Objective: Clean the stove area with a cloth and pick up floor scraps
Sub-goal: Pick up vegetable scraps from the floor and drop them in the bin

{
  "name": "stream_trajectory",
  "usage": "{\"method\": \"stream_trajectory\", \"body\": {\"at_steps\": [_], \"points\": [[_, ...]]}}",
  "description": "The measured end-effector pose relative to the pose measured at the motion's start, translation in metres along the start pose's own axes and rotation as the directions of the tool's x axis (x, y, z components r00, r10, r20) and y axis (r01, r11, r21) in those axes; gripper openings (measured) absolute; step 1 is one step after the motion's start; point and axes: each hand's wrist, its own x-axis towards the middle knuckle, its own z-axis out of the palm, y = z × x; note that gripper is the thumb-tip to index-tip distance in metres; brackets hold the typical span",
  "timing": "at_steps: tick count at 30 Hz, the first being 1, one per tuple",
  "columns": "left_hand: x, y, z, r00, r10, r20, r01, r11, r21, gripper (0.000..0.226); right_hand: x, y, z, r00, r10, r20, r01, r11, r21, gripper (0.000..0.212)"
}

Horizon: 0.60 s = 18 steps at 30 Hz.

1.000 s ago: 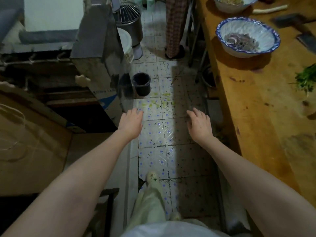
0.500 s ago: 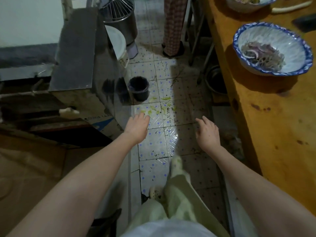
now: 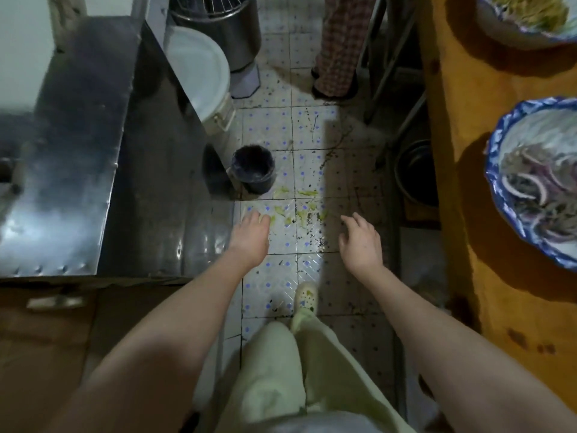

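Our left hand (image 3: 249, 235) and right hand (image 3: 362, 242) hung spread, empty, above the floor (image 3: 274, 270); the scraps (image 3: 298, 214) looked limp, light, best pinched singly.

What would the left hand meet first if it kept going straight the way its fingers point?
Probably the green scraps on the tiled floor just past the left hand; the small dark bucket stands beyond. Depth is unclear.

Working kitchen: steel-clad stove unit (image 3: 71, 145) left of tiled floor (image 3: 312, 132), wooden counter (image 3: 468, 126) right, blue-rimmed food bowl (image 3: 530, 179) on it.
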Motion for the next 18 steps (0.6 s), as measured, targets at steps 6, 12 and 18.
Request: {"method": "stream_trajectory", "body": {"at_steps": [6, 12, 18], "points": [[0.047, -0.019, -0.001, 0.999, -0.037, 0.012, 0.038, 0.998, -0.043, 0.046, 0.047, -0.002, 0.017, 0.991, 0.010, 0.134, -0.001, 0.998, -0.068, 0.048], [0.104, -0.038, -0.002, 0.999, -0.053, -0.003, 0.052, 0.995, -0.089, 0.046, 0.126, -0.013, 0.012, 0.995, 0.014, 0.094, -0.006, 0.997, -0.076, 0.051], [0.162, -0.060, 0.019, 0.997, -0.066, -0.051, 0.061, 0.994, -0.089, 0.042, 0.194, -0.022, 0.050, 0.997, 0.015, 0.073, -0.010, 0.998, -0.066, 0.050]]}}
